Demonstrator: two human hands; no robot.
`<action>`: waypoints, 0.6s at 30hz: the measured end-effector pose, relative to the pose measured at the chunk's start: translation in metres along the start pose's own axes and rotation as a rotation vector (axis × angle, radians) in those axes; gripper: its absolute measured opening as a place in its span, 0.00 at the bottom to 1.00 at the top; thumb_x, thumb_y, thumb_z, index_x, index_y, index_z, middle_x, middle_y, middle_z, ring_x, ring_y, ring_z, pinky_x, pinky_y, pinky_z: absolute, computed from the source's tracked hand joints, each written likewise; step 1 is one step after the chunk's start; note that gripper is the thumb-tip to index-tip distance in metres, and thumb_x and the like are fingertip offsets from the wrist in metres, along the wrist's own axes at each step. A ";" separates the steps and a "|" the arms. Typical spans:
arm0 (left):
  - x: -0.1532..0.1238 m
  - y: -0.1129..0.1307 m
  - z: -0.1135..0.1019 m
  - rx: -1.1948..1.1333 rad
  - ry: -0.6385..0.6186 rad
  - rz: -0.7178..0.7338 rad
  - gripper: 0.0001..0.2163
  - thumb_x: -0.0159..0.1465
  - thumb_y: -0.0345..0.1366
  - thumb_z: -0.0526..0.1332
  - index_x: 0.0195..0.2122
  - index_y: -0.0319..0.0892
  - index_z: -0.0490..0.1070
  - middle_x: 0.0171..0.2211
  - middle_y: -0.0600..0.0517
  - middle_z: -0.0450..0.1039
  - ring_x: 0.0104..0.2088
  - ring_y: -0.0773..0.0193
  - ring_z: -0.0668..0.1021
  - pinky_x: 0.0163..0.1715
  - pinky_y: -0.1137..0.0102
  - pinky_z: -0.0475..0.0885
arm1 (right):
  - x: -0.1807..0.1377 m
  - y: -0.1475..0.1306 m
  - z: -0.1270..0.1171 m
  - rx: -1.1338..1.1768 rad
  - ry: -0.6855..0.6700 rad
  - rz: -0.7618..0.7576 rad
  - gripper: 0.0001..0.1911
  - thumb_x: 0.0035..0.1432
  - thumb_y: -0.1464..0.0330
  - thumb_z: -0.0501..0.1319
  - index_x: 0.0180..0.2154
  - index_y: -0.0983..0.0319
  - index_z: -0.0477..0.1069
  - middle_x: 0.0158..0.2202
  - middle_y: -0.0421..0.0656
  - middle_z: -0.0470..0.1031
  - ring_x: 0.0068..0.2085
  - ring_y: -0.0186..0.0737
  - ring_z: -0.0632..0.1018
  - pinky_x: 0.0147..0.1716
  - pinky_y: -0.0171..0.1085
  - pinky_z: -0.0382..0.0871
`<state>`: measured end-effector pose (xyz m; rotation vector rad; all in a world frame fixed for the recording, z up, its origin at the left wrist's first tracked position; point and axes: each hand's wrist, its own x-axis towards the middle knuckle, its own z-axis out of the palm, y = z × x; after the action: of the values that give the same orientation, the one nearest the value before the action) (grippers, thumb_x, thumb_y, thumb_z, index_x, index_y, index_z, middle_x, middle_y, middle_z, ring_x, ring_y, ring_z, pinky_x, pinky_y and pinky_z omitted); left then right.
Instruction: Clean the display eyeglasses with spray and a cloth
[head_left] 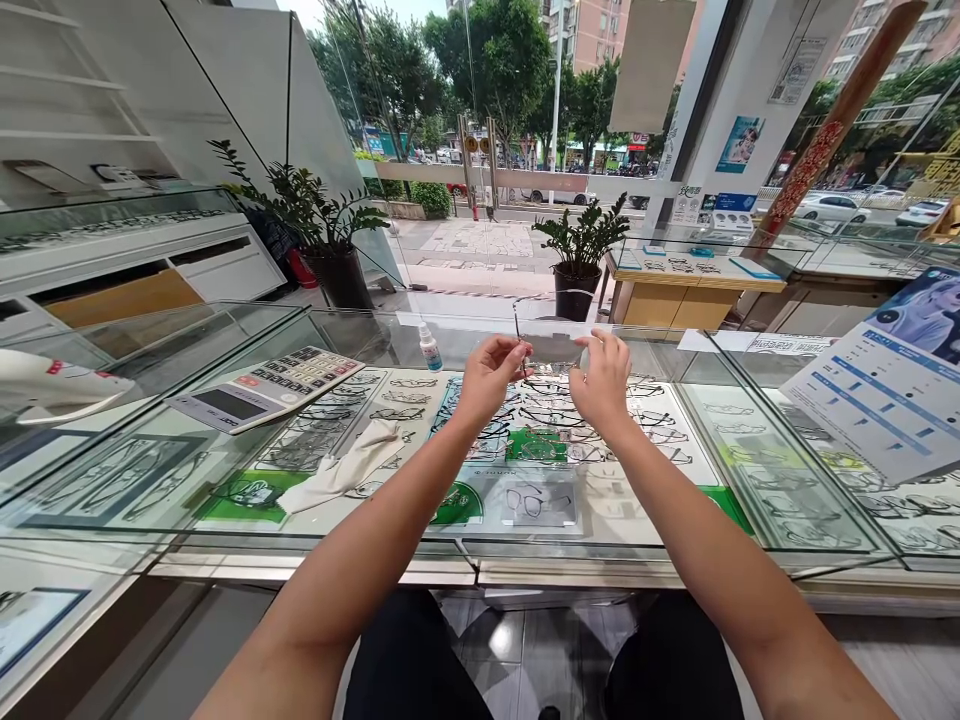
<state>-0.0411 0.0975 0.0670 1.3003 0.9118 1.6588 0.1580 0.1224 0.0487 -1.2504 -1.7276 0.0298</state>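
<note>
Above the glass counter, my left hand [493, 372] is closed in a pinch on a pair of eyeglasses [517, 318]. One thin dark temple arm points up from the fingertips; much of the frame is hidden by the fingers. To its right, my right hand [602, 375] is raised with curled fingers and thumb drawn together. Something pale and clear shows at those fingertips, too small to name. The two hands are apart. Beyond my left hand a small spray bottle [430, 350] stands upright on the glass. A crumpled pale cloth [346, 465] lies left of my left forearm.
Under the glass counter top [622, 530] lie rows of eyeglass frames [559, 405]. On top, a large calculator [274, 388] rests at left. A printed blue-and-white board [885, 375] leans at right. Potted plants [576, 250] stand beyond the counter, near the glass front.
</note>
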 end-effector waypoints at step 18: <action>-0.005 0.004 -0.003 0.033 -0.271 -0.045 0.21 0.60 0.54 0.80 0.36 0.42 0.80 0.70 0.40 0.72 0.67 0.40 0.78 0.46 0.61 0.84 | -0.007 -0.018 -0.001 0.461 -0.228 -0.300 0.13 0.72 0.59 0.64 0.51 0.58 0.80 0.51 0.52 0.86 0.54 0.56 0.82 0.57 0.56 0.79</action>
<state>-0.0439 0.0909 0.0679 1.4741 0.8010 1.3966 0.1459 0.1080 0.0533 -0.6645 -1.9470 0.3841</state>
